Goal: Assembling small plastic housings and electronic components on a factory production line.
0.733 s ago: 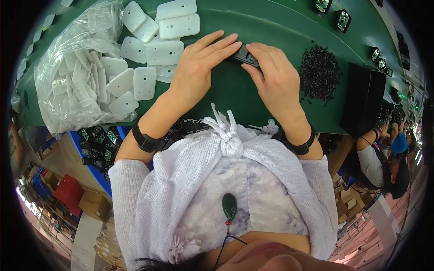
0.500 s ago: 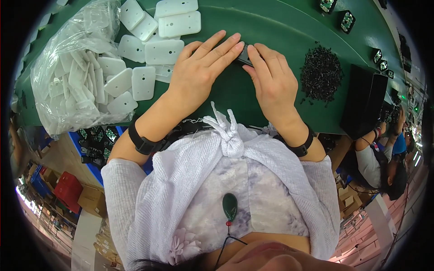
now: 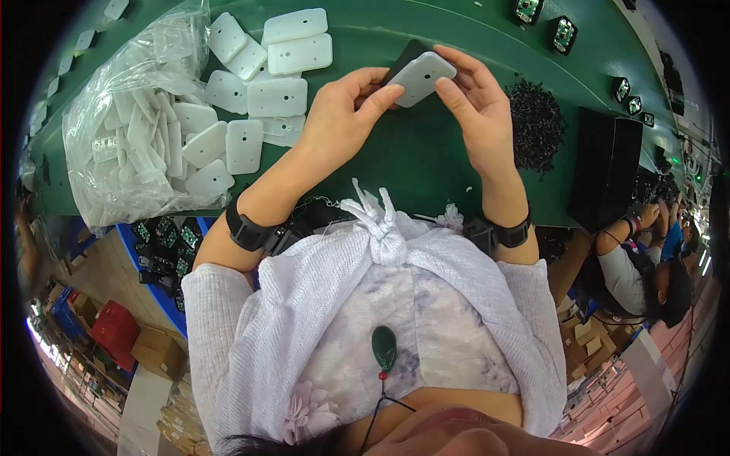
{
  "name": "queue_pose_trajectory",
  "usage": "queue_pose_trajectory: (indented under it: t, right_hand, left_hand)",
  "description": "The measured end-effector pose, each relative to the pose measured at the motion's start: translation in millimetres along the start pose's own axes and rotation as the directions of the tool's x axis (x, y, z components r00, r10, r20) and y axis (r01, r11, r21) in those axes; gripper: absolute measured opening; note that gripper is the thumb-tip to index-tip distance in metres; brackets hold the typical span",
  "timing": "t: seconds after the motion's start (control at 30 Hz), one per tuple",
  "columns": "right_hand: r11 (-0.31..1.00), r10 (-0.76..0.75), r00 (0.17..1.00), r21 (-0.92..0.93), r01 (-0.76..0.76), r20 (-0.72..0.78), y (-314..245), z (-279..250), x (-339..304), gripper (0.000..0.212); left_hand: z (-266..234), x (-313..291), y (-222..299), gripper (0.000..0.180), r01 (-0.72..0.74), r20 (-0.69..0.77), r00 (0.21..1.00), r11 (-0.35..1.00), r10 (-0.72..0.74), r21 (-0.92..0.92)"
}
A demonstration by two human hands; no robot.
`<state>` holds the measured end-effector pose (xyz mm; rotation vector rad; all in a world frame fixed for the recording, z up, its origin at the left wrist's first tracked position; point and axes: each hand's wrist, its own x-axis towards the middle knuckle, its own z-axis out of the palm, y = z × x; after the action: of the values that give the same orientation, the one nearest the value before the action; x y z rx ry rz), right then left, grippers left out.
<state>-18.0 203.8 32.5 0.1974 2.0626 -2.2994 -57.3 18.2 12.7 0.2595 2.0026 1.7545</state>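
Observation:
Between my hands, a small black housing (image 3: 407, 55) is raised and tilted, and a white plastic plate (image 3: 422, 78) with small holes covers its near face. My left hand (image 3: 340, 115) grips the left edge, its thumb pressing on the plate's lower left corner. My right hand (image 3: 484, 106) wraps the right side, fingers behind and thumb by the plate's right edge. To the left of my left hand lie several loose white plates (image 3: 277, 97) of the same shape. A heap of small black screws (image 3: 538, 125) is right of my right hand.
An open clear plastic bag (image 3: 91, 178) full of white plates stands at the left. A tall black box (image 3: 606, 171) is beyond the screws. Black housings with green circuit boards (image 3: 563, 35) sit along the far right. A co-worker (image 3: 625, 273) works at the right.
My hands have turned and lifted the black housing, so its white-plated side now shows. The right hand has swung round to its right edge, and both thumbs now face me.

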Motion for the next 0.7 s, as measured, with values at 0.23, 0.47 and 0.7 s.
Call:
queue_pose_trajectory:
  t: [0.23, 0.47, 0.7]
  right_hand:
    - [0.994, -0.073, 0.995, -0.091, 0.067, -0.066, 3.4, 8.5, 8.1, 0.04]
    - [0.807, -0.295, 0.955, -0.529, 0.262, 0.023, -19.4, -24.5, 85.3, 0.028]
    - [0.7, -0.199, 0.965, -0.664, 0.263, 0.173, -15.6, -56.1, 190.9, 0.026]
  left_hand:
    - [1.5, 0.9, 0.6, 0.039, 0.067, 0.081, 0.995, 0.996, -0.061, -0.067]
    - [-55.0, 34.7, 3.7, 0.029, -0.4, -0.076, 0.796, 0.616, 0.601, 0.679]
    - [-63.0, 41.5, 13.6, 0.037, -0.117, -0.056, 0.781, 0.235, 0.622, 0.965]
